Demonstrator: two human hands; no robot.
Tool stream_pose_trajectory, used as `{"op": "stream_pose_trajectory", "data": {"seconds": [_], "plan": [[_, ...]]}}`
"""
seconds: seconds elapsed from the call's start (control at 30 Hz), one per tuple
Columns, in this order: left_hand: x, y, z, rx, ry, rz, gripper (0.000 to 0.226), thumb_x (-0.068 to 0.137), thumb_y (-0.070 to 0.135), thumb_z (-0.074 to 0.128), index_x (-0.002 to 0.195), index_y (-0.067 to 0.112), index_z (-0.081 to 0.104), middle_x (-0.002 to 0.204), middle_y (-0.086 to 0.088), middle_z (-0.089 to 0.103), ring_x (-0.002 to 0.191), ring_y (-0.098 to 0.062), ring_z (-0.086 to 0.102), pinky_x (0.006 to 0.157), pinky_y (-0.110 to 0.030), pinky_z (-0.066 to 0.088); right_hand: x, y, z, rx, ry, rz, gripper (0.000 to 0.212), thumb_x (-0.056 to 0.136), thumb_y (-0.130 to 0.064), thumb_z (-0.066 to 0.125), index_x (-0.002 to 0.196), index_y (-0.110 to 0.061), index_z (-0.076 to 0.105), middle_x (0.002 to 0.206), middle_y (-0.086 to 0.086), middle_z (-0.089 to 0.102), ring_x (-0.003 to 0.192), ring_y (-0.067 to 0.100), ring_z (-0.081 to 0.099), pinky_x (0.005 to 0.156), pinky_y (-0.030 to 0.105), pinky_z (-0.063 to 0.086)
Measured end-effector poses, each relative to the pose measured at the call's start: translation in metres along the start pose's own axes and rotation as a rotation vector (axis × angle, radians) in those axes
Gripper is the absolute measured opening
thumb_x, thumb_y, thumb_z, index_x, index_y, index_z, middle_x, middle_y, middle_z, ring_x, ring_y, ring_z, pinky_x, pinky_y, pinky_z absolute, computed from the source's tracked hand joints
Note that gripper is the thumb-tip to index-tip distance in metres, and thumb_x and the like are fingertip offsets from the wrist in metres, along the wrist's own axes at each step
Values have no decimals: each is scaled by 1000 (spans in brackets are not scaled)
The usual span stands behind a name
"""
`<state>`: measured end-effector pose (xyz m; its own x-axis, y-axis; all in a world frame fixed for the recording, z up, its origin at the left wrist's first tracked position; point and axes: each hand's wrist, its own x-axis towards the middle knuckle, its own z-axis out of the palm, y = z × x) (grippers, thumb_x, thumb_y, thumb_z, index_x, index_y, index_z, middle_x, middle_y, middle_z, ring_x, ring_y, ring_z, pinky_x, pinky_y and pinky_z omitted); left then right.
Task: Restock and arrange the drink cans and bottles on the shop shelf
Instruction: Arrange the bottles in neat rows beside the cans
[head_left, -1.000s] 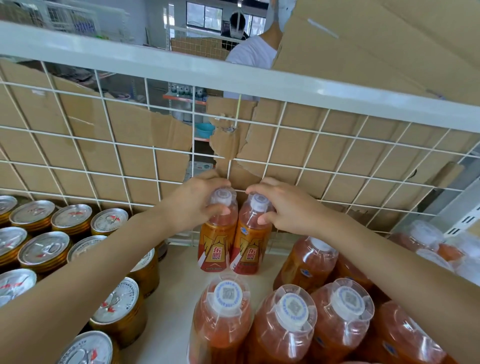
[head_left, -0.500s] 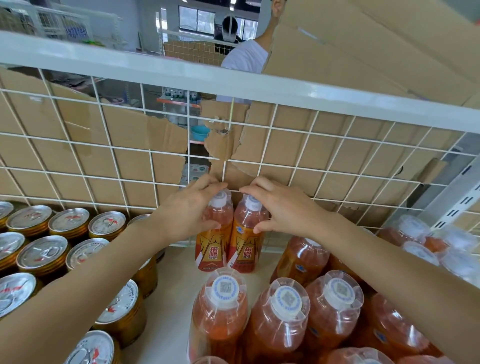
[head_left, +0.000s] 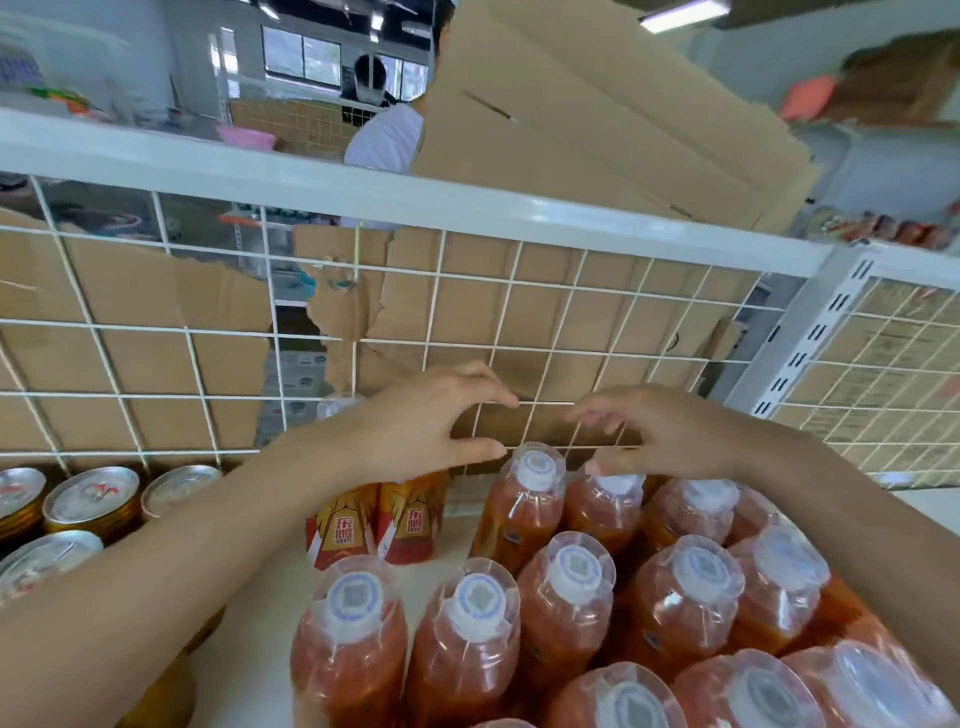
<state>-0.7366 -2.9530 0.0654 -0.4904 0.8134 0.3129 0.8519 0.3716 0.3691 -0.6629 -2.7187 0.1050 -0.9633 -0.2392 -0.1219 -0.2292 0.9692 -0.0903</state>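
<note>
Orange bottles (head_left: 522, 506) crowd the shelf (head_left: 457, 569) against the wire back, and my left hand (head_left: 415, 421) and right hand (head_left: 660, 434) hover over them, fingers spread and empty, mid-arranging; next I judge I must grip two caps

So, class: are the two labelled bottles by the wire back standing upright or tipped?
Upright: the two labelled bottles stand on their bases, labels vertical.
</note>
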Motion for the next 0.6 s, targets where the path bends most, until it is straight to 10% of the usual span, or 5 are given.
{"op": "stream_pose_trajectory", "data": {"seconds": [0.6], "plan": [[41, 33, 42, 148, -245, -115, 49, 85, 23, 65, 131, 20, 47, 120, 2, 49, 111, -12, 48, 88, -18, 33, 11, 40, 28, -106, 24, -258, 54, 75, -36, 73, 123, -24, 51, 118, -4, 55, 108, 13, 51, 85, 26, 37]]}}
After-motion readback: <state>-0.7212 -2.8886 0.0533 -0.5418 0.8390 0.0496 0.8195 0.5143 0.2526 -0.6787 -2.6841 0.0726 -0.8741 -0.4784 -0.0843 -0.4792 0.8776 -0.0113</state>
